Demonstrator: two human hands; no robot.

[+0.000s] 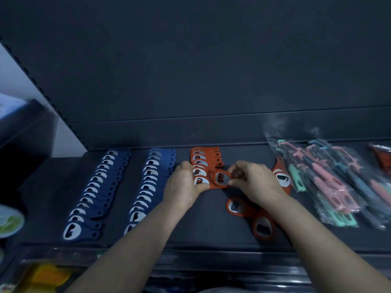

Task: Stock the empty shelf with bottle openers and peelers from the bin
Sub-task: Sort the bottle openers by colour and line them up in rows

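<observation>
On the dark shelf point(207, 227) lie two overlapping rows of blue bottle openers point(93, 193) point(146, 187) and a shorter row of orange bottle openers point(204, 159). My right hand point(254, 182) pinches one orange opener point(221, 178) by its ring at the near end of that row. My left hand point(184, 185) rests against the row's left side, with the thumb on the nearest openers. Three loose orange openers point(281, 178) point(234, 206) point(262, 228) lie to the right, partly under my right forearm. Bagged peelers point(330, 182) in pink, teal and dark colours are piled at the right.
The shelf's back wall point(190, 81) rises behind the rows. Another bagged orange item point(383, 157) shows at the far right edge. A round green-and-white pack point(8, 220) sits at the left. Yellow goods point(48, 275) lie on the shelf below.
</observation>
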